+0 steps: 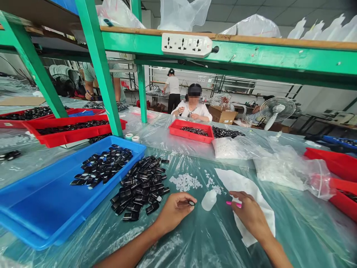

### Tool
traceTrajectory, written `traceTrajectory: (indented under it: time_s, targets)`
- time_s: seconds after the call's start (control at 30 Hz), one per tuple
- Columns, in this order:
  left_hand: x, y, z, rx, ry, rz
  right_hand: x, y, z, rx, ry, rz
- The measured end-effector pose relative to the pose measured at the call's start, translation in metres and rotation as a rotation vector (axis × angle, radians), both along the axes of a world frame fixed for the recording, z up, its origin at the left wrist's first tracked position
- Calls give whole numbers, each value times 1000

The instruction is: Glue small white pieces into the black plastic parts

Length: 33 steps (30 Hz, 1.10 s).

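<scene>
Between the thumb and fingers of my left hand (pixel 178 208) is a small black part (pixel 192 203) with a pale end face. My right hand (pixel 248 212) is closed around a pink stick-like tool (pixel 233 204), over a white cloth (pixel 251 186). A small white translucent bottle (pixel 209 200) stands upright between my hands. Behind it lie small white pieces (pixel 186 182) in a loose spread. Left of my left hand is a heap of black parts (pixel 142 182). More black parts (pixel 107 163) lie in the blue tray (pixel 36 208).
A green frame (pixel 251 52) with a socket strip (pixel 186 45) crosses above the plastic-covered table. Red trays (pixel 178 137) stand farther back. Bags of white pieces (pixel 227 149) lie behind and to the right. A person (pixel 192 106) works opposite, others beyond.
</scene>
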State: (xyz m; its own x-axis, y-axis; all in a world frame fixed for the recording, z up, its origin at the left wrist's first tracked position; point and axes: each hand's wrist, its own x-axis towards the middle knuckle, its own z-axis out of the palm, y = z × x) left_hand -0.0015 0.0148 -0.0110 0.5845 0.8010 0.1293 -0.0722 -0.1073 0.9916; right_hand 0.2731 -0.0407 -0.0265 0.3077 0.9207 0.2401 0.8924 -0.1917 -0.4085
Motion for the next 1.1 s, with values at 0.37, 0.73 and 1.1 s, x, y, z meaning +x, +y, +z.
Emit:
traceTrajectory:
  time_s: [0.37,0.73,1.1]
  targets:
    - [1,-1,-6,33,24,60,-18,8,-9,-34,-146,55]
    - [-1,-4,0,68,88,37,2,-4,10,-171,-222,117]
    - [3,-9,0,18,117,74,-4,-5,18,-42,-178,-16]
